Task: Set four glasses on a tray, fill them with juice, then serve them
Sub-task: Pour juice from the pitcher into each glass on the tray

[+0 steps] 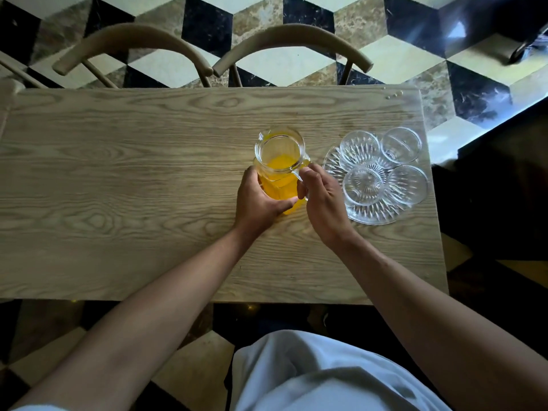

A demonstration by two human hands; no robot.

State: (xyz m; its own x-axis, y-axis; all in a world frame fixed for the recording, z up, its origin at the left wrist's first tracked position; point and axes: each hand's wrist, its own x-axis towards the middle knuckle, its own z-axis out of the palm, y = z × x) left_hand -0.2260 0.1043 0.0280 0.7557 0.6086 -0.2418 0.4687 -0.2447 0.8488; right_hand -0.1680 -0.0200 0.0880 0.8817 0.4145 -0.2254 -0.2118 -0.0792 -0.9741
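Note:
A clear glass jug [280, 161] of orange juice stands on the wooden table [133, 179], right of centre. My left hand [258, 203] wraps the jug's body from the near left side. My right hand [320, 200] grips the jug's handle on its right. To the right lies a cut-glass tray [373, 216] with several clear glasses on it, among them one at the far left [359, 148], one at the far right [401, 145] and one at the near left [364, 185]. These glasses hold no juice.
Two curved wooden chair backs [133, 43] [292, 40] stand against the table's far edge. The tray sits close to the table's right edge [431, 185]. A few small crumbs [394, 94] lie at the far right corner. Checkered floor surrounds the table.

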